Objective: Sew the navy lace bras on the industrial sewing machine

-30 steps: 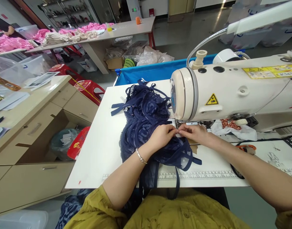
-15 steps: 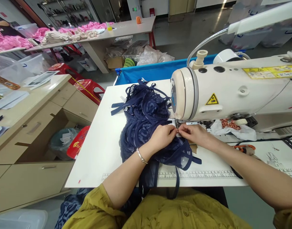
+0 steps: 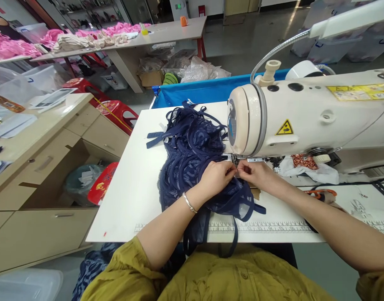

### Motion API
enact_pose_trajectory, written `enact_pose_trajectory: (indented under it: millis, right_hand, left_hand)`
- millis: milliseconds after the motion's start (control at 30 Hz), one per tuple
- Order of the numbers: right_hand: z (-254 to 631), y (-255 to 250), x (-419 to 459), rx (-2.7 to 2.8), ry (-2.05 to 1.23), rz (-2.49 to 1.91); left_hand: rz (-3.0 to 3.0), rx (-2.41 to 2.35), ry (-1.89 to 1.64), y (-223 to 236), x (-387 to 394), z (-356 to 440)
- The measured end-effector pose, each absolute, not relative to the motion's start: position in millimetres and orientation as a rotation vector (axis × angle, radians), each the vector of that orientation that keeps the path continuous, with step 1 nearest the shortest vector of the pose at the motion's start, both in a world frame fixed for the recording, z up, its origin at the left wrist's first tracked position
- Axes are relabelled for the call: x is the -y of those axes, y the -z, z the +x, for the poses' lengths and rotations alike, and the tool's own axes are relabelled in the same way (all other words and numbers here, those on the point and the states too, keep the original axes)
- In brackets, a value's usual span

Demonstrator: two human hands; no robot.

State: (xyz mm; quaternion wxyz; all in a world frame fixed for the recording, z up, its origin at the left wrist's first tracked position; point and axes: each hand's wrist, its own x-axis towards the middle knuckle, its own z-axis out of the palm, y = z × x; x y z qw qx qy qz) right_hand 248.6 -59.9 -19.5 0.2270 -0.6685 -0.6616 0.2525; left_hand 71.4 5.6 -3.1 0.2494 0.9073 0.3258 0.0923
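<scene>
1. Head view is showing us two bare hands working at a white sewing machine (image 3: 292,140), and a heap of navy lace cloth (image 3: 179,173) is lying on the white desk (image 3: 125,200).
2. We are guessing that the work is partway along. Many navy pieces are already sitting beside the machine, all bunched up with their straps poking out.
3. We are not seeing any piece set apart as finished, so we are not able to tell how many are done. The small job at the fingertips is looking unfinished to us, and we are judging that part is left.
4. Our left hand (image 3: 215,177) is keeping a narrow grip, with thumb and finger pinching close together. Our right hand (image 3: 256,172) is pinching narrowly too, and the fingertips of both are almost meeting. Something tiny may be sitting between them, but we are not able to tell what.
5. The navy lace cloth is lying under and around our left hand's grip, mostly on its left side. Some is spreading below the fingertips, toward our body. Our right hand's grip is pointing at its right edge, just under the machine's head.
</scene>
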Motion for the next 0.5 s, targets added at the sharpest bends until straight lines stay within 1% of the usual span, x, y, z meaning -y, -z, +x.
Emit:
enact_pose_trajectory:
  millis: [133, 233, 400, 500]
  right_hand:
    - [267, 46, 49, 1.941, -0.388, -2.091]
    - [275, 56, 42, 2.012, -0.311, -2.117]
    - [264, 45, 40, 2.060, -0.266, -2.208]
    - [255, 36, 38, 1.932, -0.192, -2.346]
  left_hand:
    - [2.695, -0.912, -0.244, 2, -3, 71]
    - [2.864, -0.843, -0.143, 1, 0, 70]
    - [3.026, -0.770, -0.057, 2, 6, 68]
    - [3.052, -0.780, -0.022, 4, 9, 68]
